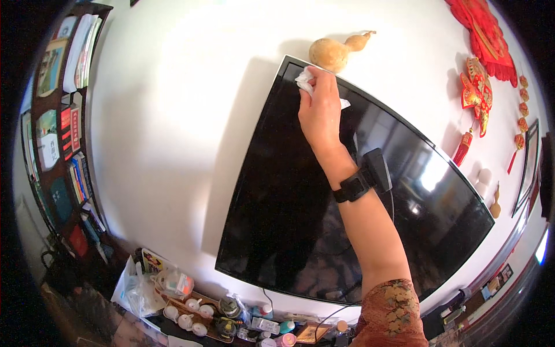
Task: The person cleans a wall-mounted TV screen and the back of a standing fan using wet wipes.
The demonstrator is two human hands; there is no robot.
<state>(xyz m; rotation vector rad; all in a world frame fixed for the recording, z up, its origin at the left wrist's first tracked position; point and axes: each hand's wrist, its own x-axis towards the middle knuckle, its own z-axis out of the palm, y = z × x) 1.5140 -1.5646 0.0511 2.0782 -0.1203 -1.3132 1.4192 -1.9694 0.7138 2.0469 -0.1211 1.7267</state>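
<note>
My right hand [321,97] is raised to the upper left corner of a wall-mounted flat-screen television [277,208], its fingers closed on a crumpled white tissue or cloth [305,80]. The cloth lies against the screen's top edge, and another bit of it shows beside the palm. Just above the fingertips, a dried bottle gourd [328,54] sits at the television's top edge against the wall. A black strap with a black device [376,169] is around my right wrist. My left hand is out of view.
Below the television stand a tray of white teacups [185,321], plastic bags [141,295], bottles and a framed item [312,333]. A dark bookshelf [89,99] is at left. Red hanging ornaments [477,93] and a small gourd [495,206] are at right. Cables hang below the screen.
</note>
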